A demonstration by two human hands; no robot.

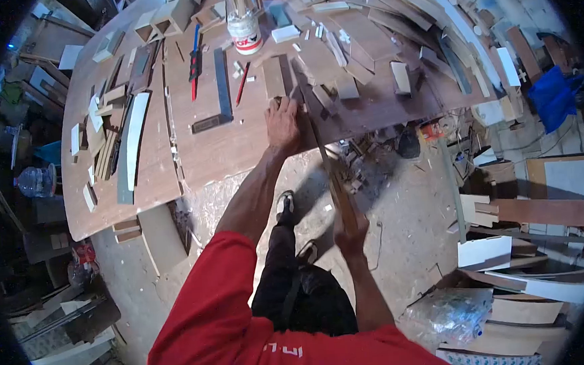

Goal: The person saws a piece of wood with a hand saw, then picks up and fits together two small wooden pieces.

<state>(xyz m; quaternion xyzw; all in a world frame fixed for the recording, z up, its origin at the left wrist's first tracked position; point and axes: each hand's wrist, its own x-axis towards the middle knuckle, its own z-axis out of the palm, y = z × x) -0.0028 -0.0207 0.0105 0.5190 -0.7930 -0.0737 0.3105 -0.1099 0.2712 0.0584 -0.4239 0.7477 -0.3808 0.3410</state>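
Note:
My left hand presses on the near end of a wooden block at the table's front edge, its fingers bent over the wood. My right hand is closed round the handle end of a long saw, below the table edge. The saw's thin blade points up and away, its far part beside the block. Left of the block lie a red pencil and a dark try square with its stock toward me.
The wooden table holds a white bucket, a red and black tool and many wood offcuts. Beneath it are debris and my feet. Boards and a plastic bag lie at the right, a water bottle at the left.

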